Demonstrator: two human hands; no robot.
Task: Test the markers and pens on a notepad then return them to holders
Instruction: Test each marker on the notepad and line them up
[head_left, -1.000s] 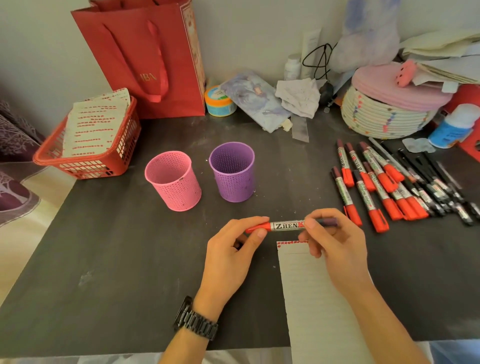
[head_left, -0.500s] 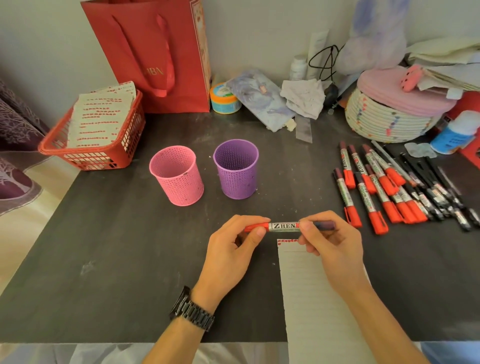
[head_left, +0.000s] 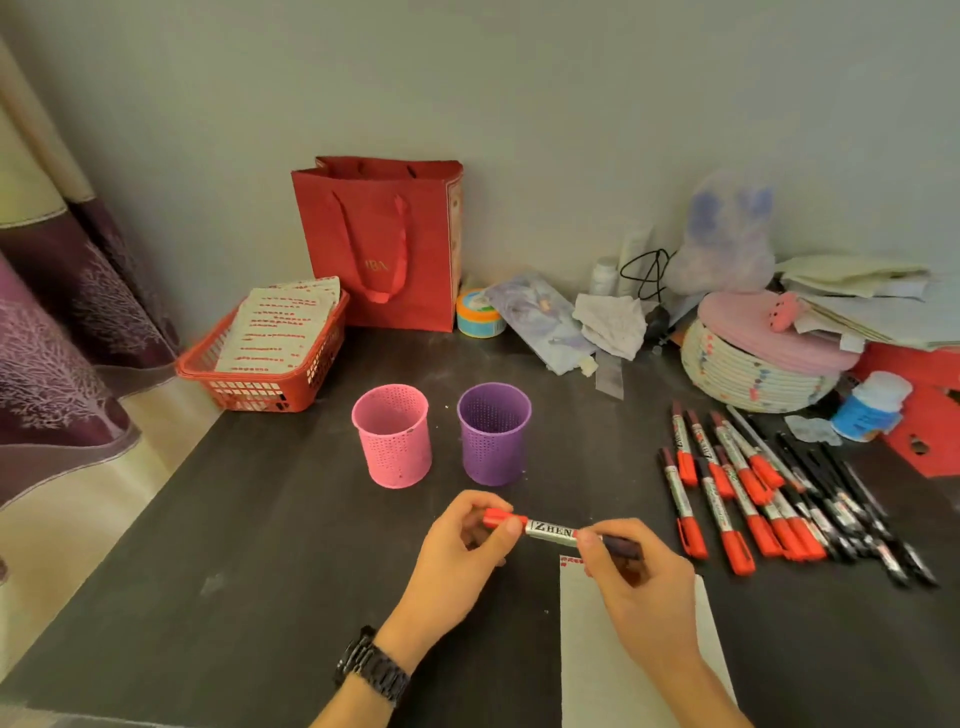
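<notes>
we hold one marker level between both hands, just above the top edge of the notepad. our left hand pinches its red cap with thumb and fingers closed on it; our right hand grips the dark end the same way, fingers curled tight round the barrel.

the pink holder and the purple holder stand upright side by side just beyond our hands, apart from each other; we see nothing sticking out of either. the red basket at the table's far left corner carries a stack of printed sheets. a red paper bag stands against the wall behind it.

the row of red-capped markers and the black pens lie loose to our right, touching one another. the dark table is bare left of our hands out to its left edge, and between the holders and the loose markers.
</notes>
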